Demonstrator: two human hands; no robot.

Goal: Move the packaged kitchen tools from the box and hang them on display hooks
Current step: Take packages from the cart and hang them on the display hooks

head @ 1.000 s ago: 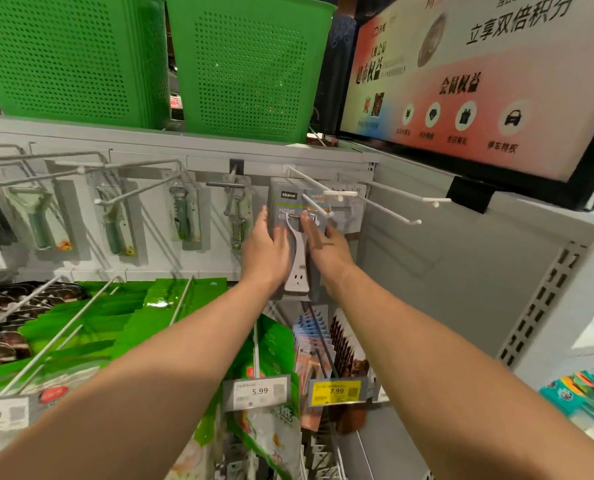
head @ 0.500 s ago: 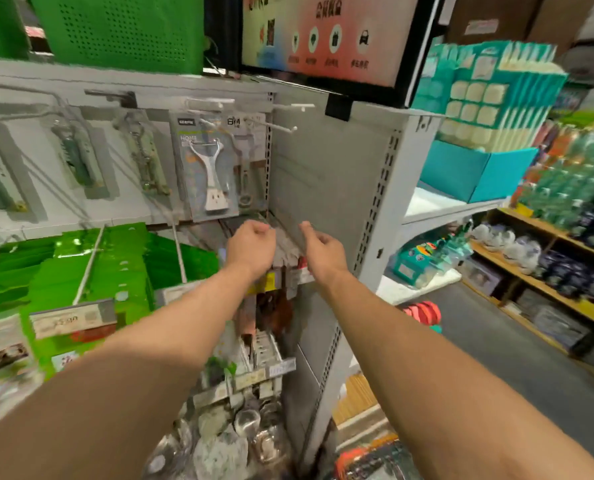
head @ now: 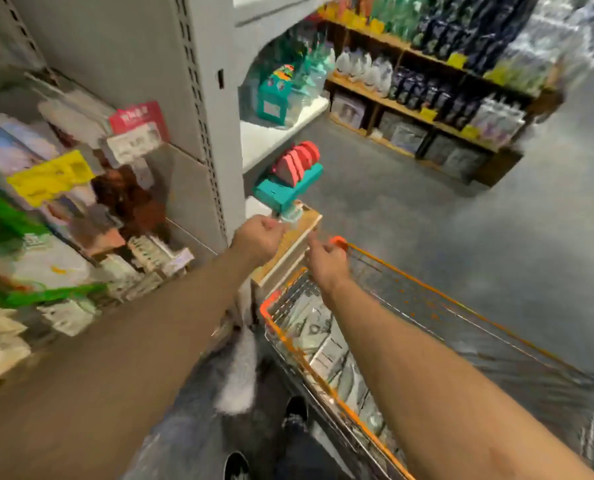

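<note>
The view is blurred by motion. Several packaged kitchen tools (head: 318,336) lie in an orange-rimmed wire cart (head: 427,292) at lower centre. My left hand (head: 257,237) hovers above the cart's near left corner, fingers curled into a loose fist with nothing in it. My right hand (head: 325,259) hangs over the cart's rim, fingers curled, holding nothing. The display hooks are out of view.
A grey shelf upright (head: 205,133) stands to the left of the cart, with hanging packets and price tags (head: 133,143) further left. A wooden-edged board (head: 288,251) sits by the cart. Wooden shelves of goods (head: 427,98) line the far side of the grey floor.
The view has swung down and right from the hook wall to the cart. Both hands left the hung white peeler pack and dropped over the cart, holding nothing.
</note>
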